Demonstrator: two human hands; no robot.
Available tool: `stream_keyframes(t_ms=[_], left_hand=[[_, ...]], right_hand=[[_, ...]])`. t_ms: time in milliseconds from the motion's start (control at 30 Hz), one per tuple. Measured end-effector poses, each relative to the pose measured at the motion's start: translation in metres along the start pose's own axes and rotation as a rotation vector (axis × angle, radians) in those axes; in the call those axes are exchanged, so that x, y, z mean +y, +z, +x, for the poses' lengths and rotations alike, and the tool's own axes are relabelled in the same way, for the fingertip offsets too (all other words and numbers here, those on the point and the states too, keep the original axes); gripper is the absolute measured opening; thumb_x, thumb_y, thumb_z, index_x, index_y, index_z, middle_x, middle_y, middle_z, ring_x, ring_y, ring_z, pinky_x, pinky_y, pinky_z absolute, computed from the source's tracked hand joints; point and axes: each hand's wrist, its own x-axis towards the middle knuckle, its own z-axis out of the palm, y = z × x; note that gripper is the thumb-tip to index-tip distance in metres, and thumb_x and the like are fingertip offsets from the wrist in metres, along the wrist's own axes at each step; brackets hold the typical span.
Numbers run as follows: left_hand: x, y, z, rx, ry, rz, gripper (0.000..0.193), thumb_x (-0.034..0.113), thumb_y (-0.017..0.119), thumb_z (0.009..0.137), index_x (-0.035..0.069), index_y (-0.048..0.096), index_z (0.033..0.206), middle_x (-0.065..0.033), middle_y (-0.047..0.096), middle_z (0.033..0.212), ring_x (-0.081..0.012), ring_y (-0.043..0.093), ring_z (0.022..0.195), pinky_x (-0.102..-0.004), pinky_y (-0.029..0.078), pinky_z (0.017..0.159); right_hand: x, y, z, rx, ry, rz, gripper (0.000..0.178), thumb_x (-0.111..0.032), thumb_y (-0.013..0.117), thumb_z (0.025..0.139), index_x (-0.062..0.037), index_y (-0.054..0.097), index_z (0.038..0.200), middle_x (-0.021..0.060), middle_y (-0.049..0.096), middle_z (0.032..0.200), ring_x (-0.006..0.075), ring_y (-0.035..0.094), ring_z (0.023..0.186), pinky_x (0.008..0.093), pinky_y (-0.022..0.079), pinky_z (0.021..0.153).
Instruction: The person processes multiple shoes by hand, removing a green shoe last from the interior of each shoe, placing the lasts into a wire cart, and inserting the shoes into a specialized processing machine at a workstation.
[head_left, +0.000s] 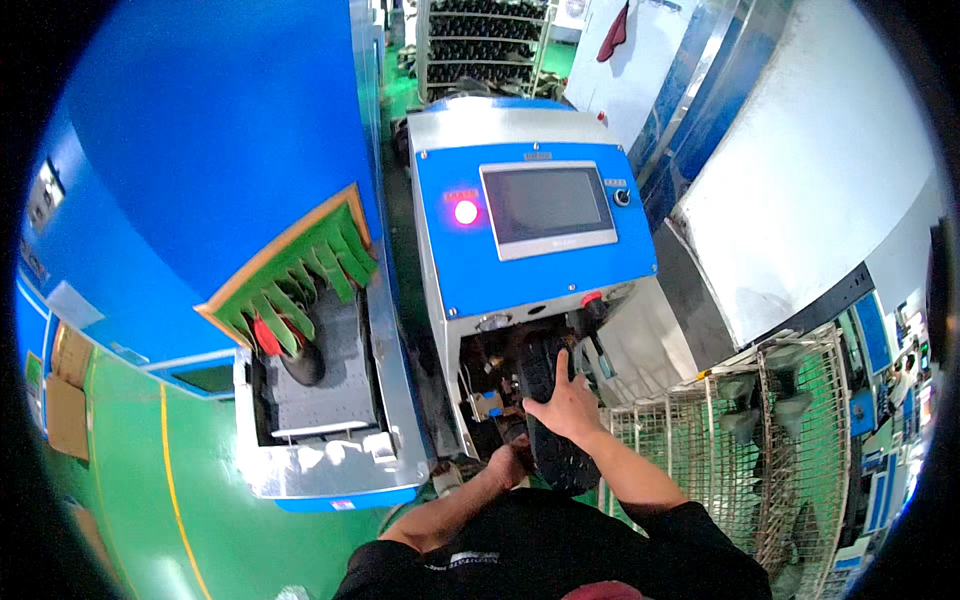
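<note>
A worker's right hand [566,402], thumb and forefinger spread, lies against a black treaded sole [560,462] at a blue-panelled machine [447,272]; the left hand's [507,465] fingers and hold cannot be made out.

Centrally, a blue sloping metal control panel [540,275]; on it, a grey-framed rectangular screen [548,205] between a glowing red round light [466,212] at left and a small black round knob [622,197] at right. Below, a black ridged elongated piece [560,460] under the right hand [568,400], with the left hand [505,468] lower, leftward. Further left, a black flat belt [335,395] before a green strip curtain [320,270]. Behind the panel, a white tubular rack [490,38]; at right, a pale wire-mesh cart [765,450].
</note>
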Motion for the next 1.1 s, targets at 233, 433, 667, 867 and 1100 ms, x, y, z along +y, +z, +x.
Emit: stream_keyframes(t_ms=[233,433,667,867,1100], left_hand=[[0.036,-0.041,-0.025,-0.125,0.064,0.188,0.027,0.022,0.043,0.105,0.005,0.055,0.121,-0.0133,0.070,0.100,-0.0273,0.066,0.084,-0.0400,0.052,0.074],[0.036,-0.061,-0.046,0.103,0.071,0.293,0.033,0.021,0.044,0.105,0.000,0.058,0.127,-0.0140,0.070,0.109,-0.0265,0.065,0.092,-0.0394,0.054,0.084],[0.033,-0.062,-0.052,0.211,0.163,0.856,0.032,0.024,0.050,0.101,-0.001,0.068,0.111,-0.0124,0.071,0.101,-0.0277,0.068,0.083,-0.0406,0.055,0.075],[0.036,-0.064,-0.046,0.052,0.319,1.204,0.036,0.029,0.048,0.103,0.000,0.067,0.114,-0.0148,0.071,0.101,-0.0287,0.069,0.085,-0.0419,0.057,0.077],[0.040,0.016,-0.087,-0.188,-0.137,0.612,0.077,0.066,0.040,0.100,0.004,0.042,0.147,-0.0217,0.062,0.130,-0.0345,0.066,0.109,-0.0430,0.053,0.093]], right_hand=[[-0.009,0.014,0.024,0.163,-0.054,-0.072,0.114,-0.067,0.063,0.084,-0.0089,0.003,0.162,0.0417,0.046,0.135,0.0485,0.063,0.106,0.0484,0.056,0.083],[-0.002,0.021,0.010,0.160,-0.070,-0.003,0.116,-0.066,0.065,0.083,-0.0066,0.004,0.162,0.0447,0.044,0.134,0.0493,0.065,0.100,0.0489,0.057,0.078],[0.009,0.030,-0.013,0.421,-0.175,0.100,0.114,-0.056,0.074,0.078,-0.0037,0.013,0.160,0.0358,0.054,0.112,0.0475,0.064,0.081,0.0506,0.055,0.068],[0.040,0.052,-0.069,0.622,-0.254,0.092,0.114,-0.051,0.079,0.071,-0.0031,0.022,0.158,0.0292,0.052,0.101,0.0447,0.059,0.073,0.0517,0.051,0.060],[0.103,0.112,-0.117,0.773,-0.580,0.042,0.113,-0.060,0.081,0.069,-0.0051,0.031,0.155,0.0352,0.054,0.114,0.0468,0.063,0.085,0.0507,0.056,0.066]])
